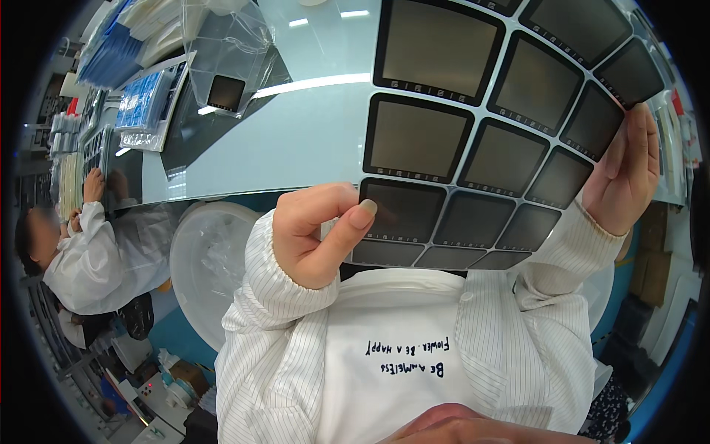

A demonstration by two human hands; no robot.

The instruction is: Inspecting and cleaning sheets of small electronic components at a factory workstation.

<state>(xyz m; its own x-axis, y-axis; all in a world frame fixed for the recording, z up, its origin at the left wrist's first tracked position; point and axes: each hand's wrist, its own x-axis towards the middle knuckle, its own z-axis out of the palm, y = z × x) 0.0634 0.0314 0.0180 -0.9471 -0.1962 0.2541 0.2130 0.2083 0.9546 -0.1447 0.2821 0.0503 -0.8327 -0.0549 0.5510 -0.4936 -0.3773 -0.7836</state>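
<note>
A large thin sheet of dark rectangular panels point(503, 157) is held up tilted in front of my chest. Its panels have black borders with small marks along one edge, and pale strips separate them. My left hand point(318, 233) pinches the sheet's left edge between thumb and bent forefinger. On the far right, my right hand point(627, 174) grips the opposite edge, with its fingers partly behind the sheet. The top of the sheet runs out of view.
On the glossy pale table point(222, 166) lie a clear plastic bag point(240, 44), a small dark panel point(225, 93) and blue-wrapped packs point(140, 100). A white round bin point(211, 259) stands below the edge. A co-worker point(96, 251) sits at the left.
</note>
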